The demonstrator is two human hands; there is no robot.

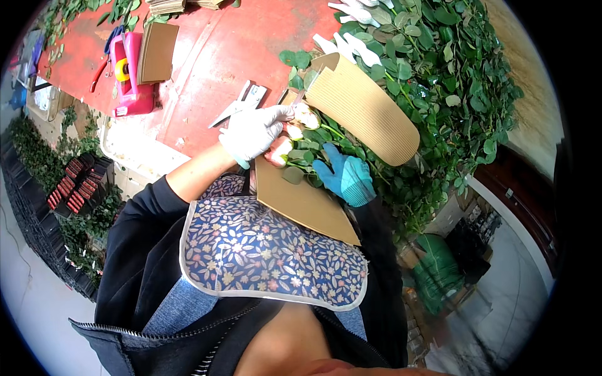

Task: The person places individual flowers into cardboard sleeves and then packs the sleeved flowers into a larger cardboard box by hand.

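Observation:
Several cream-pink roses [279,151] lie with their leafy stems on a flat brown cardboard sheet [304,203] in front of my apron. My left hand [254,130], in a white glove, has its fingers closed at the rose heads, seemingly pinching one bloom. Over the stems and leaves rests my right hand [345,175] in a blue glove, its thumb and a finger spread apart. Just beyond, a curved piece of corrugated cardboard [367,109] stands up from the flowers. A metal hand stapler or similar tool [251,97] sits behind my left hand, partly covered by it.
On the red table [207,41] at left stand a pink tape dispenser [133,88] and a stack of cardboard pieces [158,53]. Red-handled pliers or cutters [98,74] lie beside them. Leafy stems [439,94] heap up at right, with white-netted flower heads [357,47] at their left.

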